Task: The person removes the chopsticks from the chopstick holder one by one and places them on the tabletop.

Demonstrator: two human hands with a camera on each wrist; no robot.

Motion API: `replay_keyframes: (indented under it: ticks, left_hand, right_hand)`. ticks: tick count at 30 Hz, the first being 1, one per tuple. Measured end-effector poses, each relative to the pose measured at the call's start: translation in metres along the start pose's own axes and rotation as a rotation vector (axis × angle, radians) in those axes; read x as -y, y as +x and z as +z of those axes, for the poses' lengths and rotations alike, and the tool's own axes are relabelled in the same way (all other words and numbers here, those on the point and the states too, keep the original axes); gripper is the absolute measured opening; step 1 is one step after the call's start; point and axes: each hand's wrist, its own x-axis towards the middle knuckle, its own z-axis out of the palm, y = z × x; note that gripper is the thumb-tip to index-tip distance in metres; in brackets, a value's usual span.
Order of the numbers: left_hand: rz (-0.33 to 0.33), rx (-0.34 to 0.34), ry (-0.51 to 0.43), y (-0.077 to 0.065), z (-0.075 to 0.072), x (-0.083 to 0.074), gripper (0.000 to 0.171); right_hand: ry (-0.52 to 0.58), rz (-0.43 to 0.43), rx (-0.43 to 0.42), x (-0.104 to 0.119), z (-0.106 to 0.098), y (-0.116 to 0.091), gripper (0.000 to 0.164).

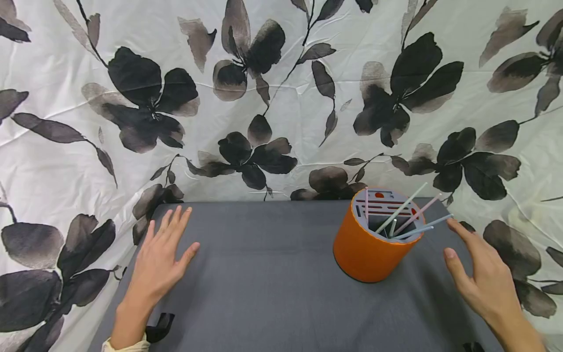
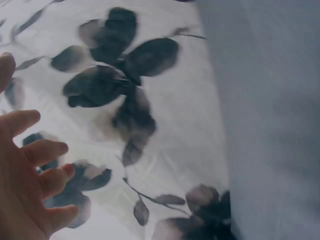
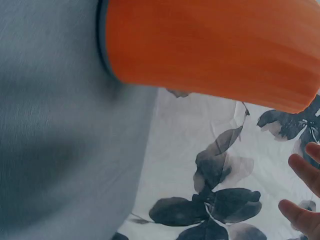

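Observation:
An orange round container (image 1: 368,252) with a grey slotted top stands upright at the right of the grey table. Several thin pastel sticks (image 1: 406,208), pink, green and blue, lean out of its opening. My right hand (image 1: 488,276) is just right of the container, apart from it, with thumb and forefinger spread and nothing held. In the right wrist view the container (image 3: 210,47) fills the top, and a few fingertips (image 3: 302,170) show at the right edge. Over the table's left side, my left hand (image 1: 160,259) has its fingers extended and holds nothing.
The grey table (image 1: 264,283) meets a white cloth (image 1: 308,112) printed with dark flowers, which hangs behind it and shows along both sides. A black strap (image 1: 160,327) is beside the left wrist, and another dark piece (image 1: 472,346) sits at the lower right.

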Motion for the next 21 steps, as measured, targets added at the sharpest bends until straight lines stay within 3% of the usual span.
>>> replay_keyframes:
  ticks: [3, 6, 13, 21]
  left_hand:
    - [0.002, -0.089, -0.110, 0.004, 0.005, -0.011, 0.072]
    - [0.016, -0.132, -0.186, 0.009, 0.010, -0.024, 0.067]
    - [0.031, -0.127, -0.287, 0.021, 0.024, -0.056, 0.068]
    - [0.098, -0.115, -0.385, 0.040, 0.043, -0.088, 0.070]
  right_hand:
    - [0.086, 0.044, -0.041, 0.002, 0.007, -0.002, 0.052]
    - [0.157, 0.102, -0.065, 0.004, 0.015, -0.002, 0.050]
    - [0.339, 0.202, -0.085, 0.010, 0.035, -0.001, 0.045]
    - [0.383, 0.266, -0.084, 0.016, 0.050, 0.005, 0.043]
